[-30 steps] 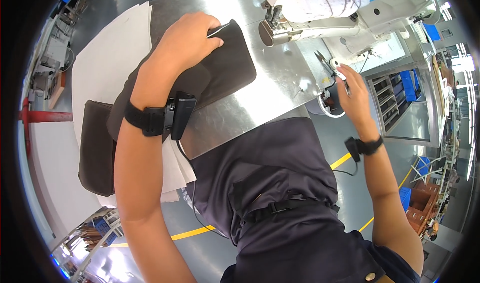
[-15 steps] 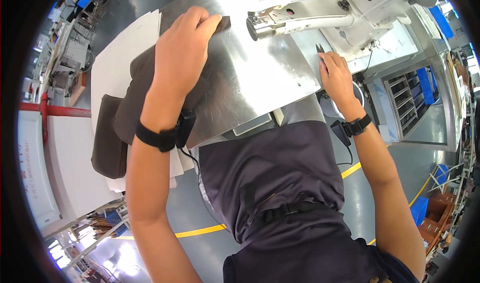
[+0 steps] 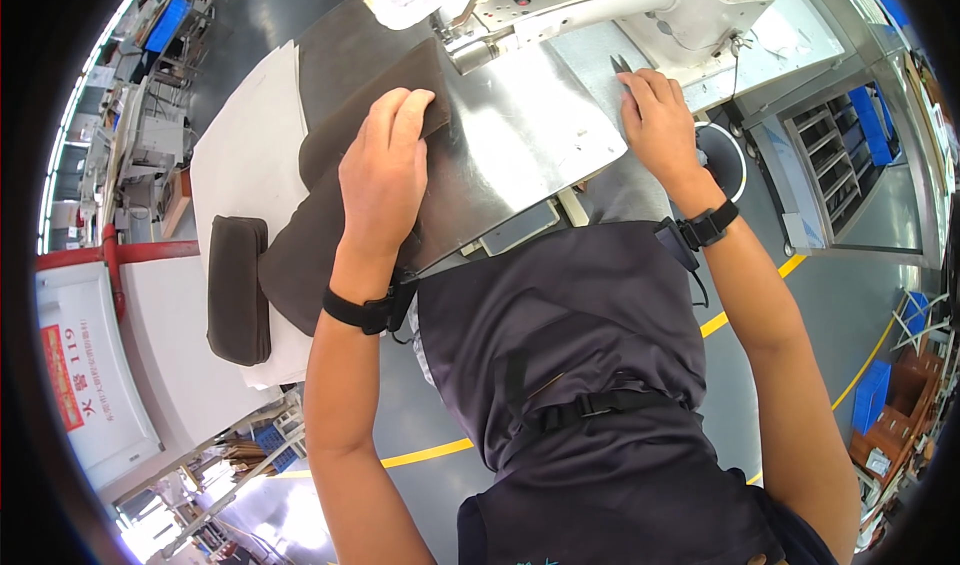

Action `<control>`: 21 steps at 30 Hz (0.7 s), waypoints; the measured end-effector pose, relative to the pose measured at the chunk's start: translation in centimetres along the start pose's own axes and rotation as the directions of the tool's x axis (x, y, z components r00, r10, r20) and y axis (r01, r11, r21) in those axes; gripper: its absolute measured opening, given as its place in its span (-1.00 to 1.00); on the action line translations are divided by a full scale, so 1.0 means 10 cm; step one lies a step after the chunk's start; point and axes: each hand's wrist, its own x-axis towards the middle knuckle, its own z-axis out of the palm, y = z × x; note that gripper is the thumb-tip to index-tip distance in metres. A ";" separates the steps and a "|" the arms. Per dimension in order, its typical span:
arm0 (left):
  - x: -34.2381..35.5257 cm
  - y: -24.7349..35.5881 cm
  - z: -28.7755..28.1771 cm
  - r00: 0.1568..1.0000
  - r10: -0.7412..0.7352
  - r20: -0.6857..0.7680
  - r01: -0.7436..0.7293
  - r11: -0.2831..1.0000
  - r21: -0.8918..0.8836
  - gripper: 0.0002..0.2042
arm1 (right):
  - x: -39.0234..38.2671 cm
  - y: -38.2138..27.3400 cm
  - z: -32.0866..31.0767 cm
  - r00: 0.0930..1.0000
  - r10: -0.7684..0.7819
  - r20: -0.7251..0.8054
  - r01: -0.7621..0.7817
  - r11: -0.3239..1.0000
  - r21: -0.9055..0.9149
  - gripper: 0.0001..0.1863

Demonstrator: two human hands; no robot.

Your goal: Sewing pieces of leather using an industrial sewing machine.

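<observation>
Close by, a dark apron [image 3: 560, 285] was worn, and a black band was strapped on each wrist. In front, on the left part of the shiny metal table [image 3: 545, 115], the brown cloth [image 3: 330, 147] was spread. The left hand [image 3: 385, 170] was laid on it, fingers close together and a bit bent; whether the cloth was pinched could not be told. On the right, the right hand [image 3: 660, 125] was curled over the handle end of the dark scissors [image 3: 619, 64]. Only the blades were left showing, so whether they were gripped could not be told. To the far left, a brown bundle [image 3: 238, 290] was set on white sheets [image 3: 245, 140]. Farther off, the sewing machine [image 3: 570, 13] was seen, with the cloth placed near its arm. The cloth seemed to be laid out already; no cut or seam could be made out, and part was hidden.
</observation>
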 end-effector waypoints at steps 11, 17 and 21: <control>-0.13 0.06 -0.32 0.971 -0.163 0.177 0.191 0.969 -0.156 -0.63 | 0.01 -0.03 0.00 0.999 -0.032 -0.018 0.032 0.999 -0.031 -0.71; -0.57 -0.12 -1.05 0.797 -0.419 0.436 0.338 0.907 0.253 -0.46 | -0.01 -0.02 0.01 1.000 -0.023 -0.009 0.023 0.999 -0.031 -0.70; -0.86 -0.14 -1.00 0.773 -0.473 0.423 0.380 0.879 0.288 -0.25 | 0.00 0.01 0.01 0.998 -0.060 -0.027 0.058 0.997 -0.052 -0.69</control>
